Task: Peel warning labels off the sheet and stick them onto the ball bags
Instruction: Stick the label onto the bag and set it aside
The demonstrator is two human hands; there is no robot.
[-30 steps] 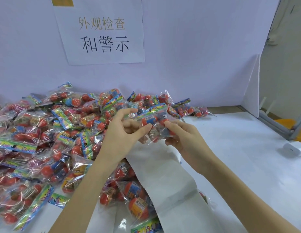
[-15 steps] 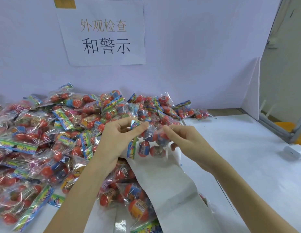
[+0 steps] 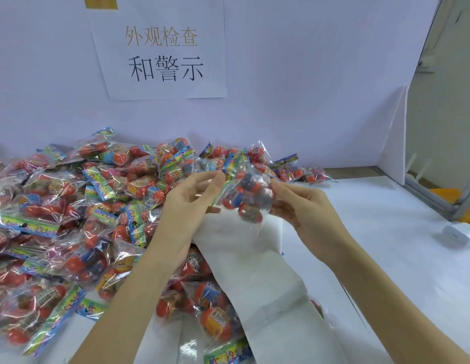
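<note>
From the head camera we see both hands raised over the white table (image 3: 386, 245), sharing one clear ball bag (image 3: 244, 198). Our left hand (image 3: 186, 206) pinches its printed header edge between thumb and fingertips; our right hand (image 3: 304, 214) pinches the opposite plastic edge. The bag hangs above a white label sheet (image 3: 255, 271) lying across the table; whether a label is on the bag is too blurred to tell. A heap of ball bags (image 3: 71, 219) fills the left, below a paper sign (image 3: 163, 48) on the wall.
</note>
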